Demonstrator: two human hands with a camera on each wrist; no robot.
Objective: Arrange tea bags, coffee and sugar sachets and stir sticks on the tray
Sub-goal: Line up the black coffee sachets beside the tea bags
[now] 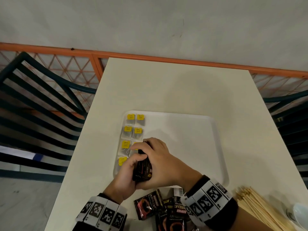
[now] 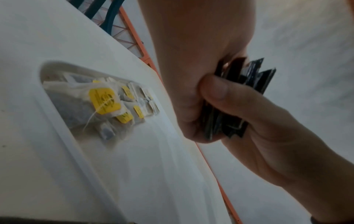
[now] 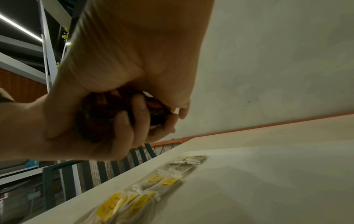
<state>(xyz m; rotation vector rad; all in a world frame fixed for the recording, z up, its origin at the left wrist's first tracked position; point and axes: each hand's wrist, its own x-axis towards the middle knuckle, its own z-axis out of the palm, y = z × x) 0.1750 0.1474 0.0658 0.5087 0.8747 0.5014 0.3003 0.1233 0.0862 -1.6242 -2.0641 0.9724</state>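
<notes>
Both hands hold one stack of dark coffee sachets (image 1: 143, 170) just above the near left part of the white tray (image 1: 216, 147). My left hand (image 1: 129, 170) grips the stack from the left with its thumb across the top. From the right, my right hand (image 1: 161, 159) wraps over it. The left wrist view shows the sachets' edges (image 2: 250, 75) fanned between the hands. Yellow-tagged tea bags (image 1: 133, 130) lie in two columns along the tray's left side, the nearest partly hidden by the hands. More coffee sachets (image 1: 150, 205) lie loose on the table. Wooden stir sticks (image 1: 256, 209) lie in a pile at the near right.
The tray sits on a cream table (image 1: 175, 89). Dark slatted chairs stand on the left (image 1: 38, 105) and the right (image 1: 293, 130). A clear rounded object (image 1: 299, 212) sits at the table's near right corner. Orange mesh fencing (image 1: 66, 67) runs behind the table.
</notes>
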